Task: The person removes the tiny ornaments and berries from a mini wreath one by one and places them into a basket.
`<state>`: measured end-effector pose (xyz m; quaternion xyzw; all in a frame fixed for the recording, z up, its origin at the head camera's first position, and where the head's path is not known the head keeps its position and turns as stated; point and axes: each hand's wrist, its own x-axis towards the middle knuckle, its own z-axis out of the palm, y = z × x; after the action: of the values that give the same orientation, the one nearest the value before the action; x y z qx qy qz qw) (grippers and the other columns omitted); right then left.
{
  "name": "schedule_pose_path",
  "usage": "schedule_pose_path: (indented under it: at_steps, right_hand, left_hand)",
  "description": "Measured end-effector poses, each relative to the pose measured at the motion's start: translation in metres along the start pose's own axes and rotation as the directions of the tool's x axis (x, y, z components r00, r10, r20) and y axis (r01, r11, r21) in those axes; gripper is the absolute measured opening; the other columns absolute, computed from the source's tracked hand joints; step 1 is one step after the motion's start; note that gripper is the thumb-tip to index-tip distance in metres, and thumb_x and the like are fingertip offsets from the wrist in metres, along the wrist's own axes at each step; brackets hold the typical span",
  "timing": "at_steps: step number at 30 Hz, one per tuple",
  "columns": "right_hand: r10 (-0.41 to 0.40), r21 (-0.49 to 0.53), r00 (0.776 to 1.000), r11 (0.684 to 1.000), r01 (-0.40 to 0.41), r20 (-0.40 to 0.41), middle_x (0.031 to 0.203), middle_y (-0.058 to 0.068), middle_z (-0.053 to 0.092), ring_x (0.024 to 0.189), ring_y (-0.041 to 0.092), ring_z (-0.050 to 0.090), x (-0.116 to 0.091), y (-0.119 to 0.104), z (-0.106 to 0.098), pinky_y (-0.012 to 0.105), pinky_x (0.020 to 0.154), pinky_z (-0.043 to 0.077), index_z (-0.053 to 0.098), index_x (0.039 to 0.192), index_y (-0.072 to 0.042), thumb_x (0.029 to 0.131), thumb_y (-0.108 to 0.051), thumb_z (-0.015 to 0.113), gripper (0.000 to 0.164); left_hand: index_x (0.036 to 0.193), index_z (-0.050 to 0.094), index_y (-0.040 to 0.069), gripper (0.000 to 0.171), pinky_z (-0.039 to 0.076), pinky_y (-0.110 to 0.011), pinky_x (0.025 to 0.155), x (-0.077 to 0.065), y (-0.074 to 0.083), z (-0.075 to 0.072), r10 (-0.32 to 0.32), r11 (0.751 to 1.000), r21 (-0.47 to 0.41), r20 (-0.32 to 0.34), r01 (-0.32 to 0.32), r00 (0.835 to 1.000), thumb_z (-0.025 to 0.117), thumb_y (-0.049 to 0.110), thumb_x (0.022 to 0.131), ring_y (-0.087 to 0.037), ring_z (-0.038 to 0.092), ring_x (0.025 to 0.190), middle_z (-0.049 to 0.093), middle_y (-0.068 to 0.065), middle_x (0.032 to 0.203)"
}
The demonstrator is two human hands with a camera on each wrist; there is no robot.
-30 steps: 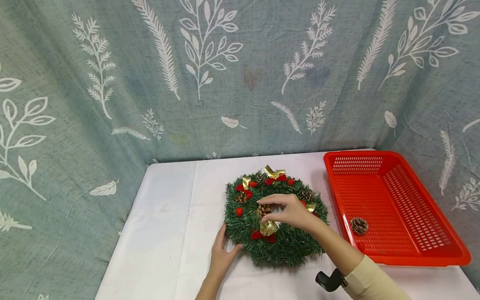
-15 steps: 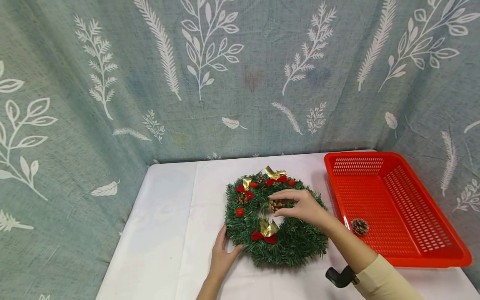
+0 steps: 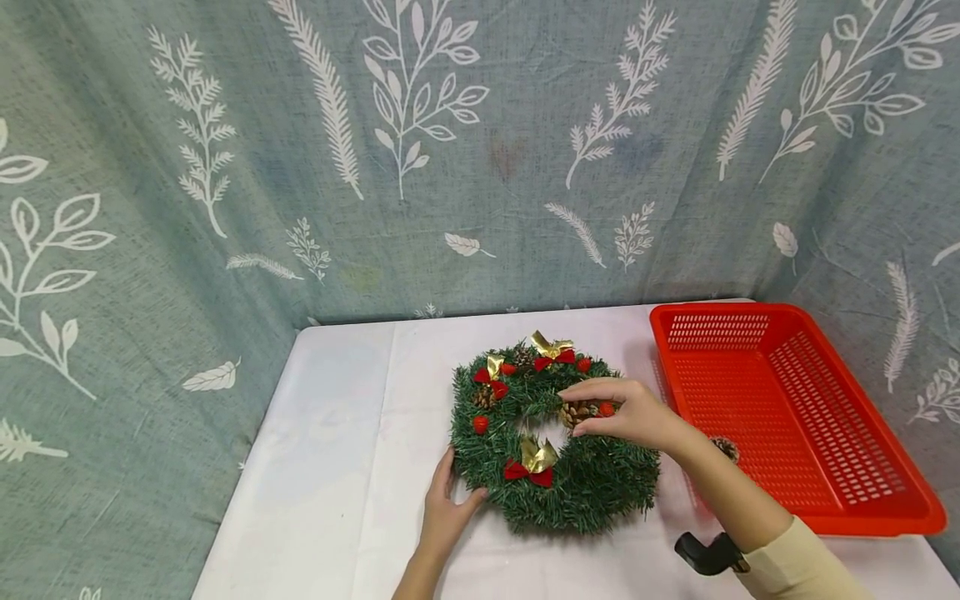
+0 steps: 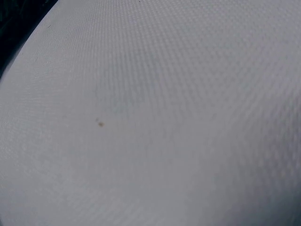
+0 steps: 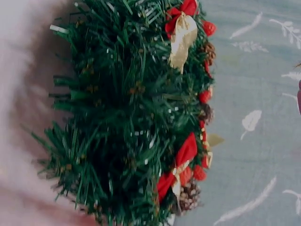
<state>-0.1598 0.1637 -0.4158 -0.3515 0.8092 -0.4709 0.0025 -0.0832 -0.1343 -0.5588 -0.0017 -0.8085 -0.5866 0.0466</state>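
Note:
A green wreath [image 3: 592, 492] lies on the white table in the head view. It carries red bows with gold ribbon [image 3: 538, 456], red berries [image 3: 480, 425] and small pine cones [image 3: 484, 397]. Above its right inner side, my right hand [image 3: 633, 410] pinches a brown pine cone [image 3: 576, 414] between thumb and fingers. My left hand [image 3: 444, 510] rests against the wreath's lower left edge, thumb and fingers spread apart. In the right wrist view the wreath [image 5: 117, 103] fills the middle; only a sliver of finger [image 5: 299, 96] shows at the right border.
A red plastic basket [image 3: 780, 417] stands at the right, with another pine cone [image 3: 724, 450] inside, partly hidden by my right forearm. The white tablecloth [image 3: 322, 442] spreads left of the wreath. A patterned grey-green curtain [image 3: 420, 250] hangs behind.
My right hand has moved right with the pine cone, from over the wreath's centre hole to its right inner side. The left hand has stayed at the edge.

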Motion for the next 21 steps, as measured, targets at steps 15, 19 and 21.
schedule_pose_path:
  at_steps: [15, 19, 21]
  right_hand:
    - [0.258, 0.166, 0.955, 0.945, -0.281, 0.148, 0.122, 0.014, 0.064, 0.109, 0.003, 0.059, -0.016, 0.015, -0.040, 0.025, 0.083, 0.057, 0.066, 0.120, -0.008, 0.080, -0.019, 0.076, 0.043]
    - [0.292, 0.174, 0.940, 0.930, -0.323, 0.178, 0.123, 0.014, 0.063, 0.113, 0.001, 0.056, -0.019, 0.017, -0.048, 0.022, 0.089, 0.054, 0.067, 0.119, -0.010, 0.079, -0.020, 0.077, 0.042]
    - [0.306, 0.183, 0.936, 0.924, -0.337, 0.176, 0.124, 0.014, 0.063, 0.110, 0.001, 0.057, -0.020, 0.018, -0.052, 0.021, 0.085, 0.054, 0.067, 0.118, -0.011, 0.079, -0.019, 0.077, 0.042]
  left_hand:
    - [0.141, 0.029, -0.013, 0.084, 0.025, -0.005, 0.106, 0.000, 0.000, 0.000, 0.045, 0.999, 0.008, -0.007, -0.045, 0.999, 0.078, 0.007, 0.076, -0.041, 0.032, 0.134, 0.031, -0.031, 0.146]
    - [0.142, 0.027, -0.013, 0.084, 0.023, -0.003, 0.105, 0.000, 0.002, 0.000, 0.027, 1.000, -0.003, 0.006, -0.027, 1.000, 0.077, 0.008, 0.077, -0.040, 0.029, 0.136, 0.029, -0.031, 0.146]
    - [0.142, 0.027, -0.013, 0.084, 0.023, -0.002, 0.104, 0.000, 0.002, 0.000, 0.016, 1.000, -0.006, 0.009, -0.016, 1.000, 0.077, 0.008, 0.077, -0.040, 0.029, 0.136, 0.029, -0.030, 0.147]
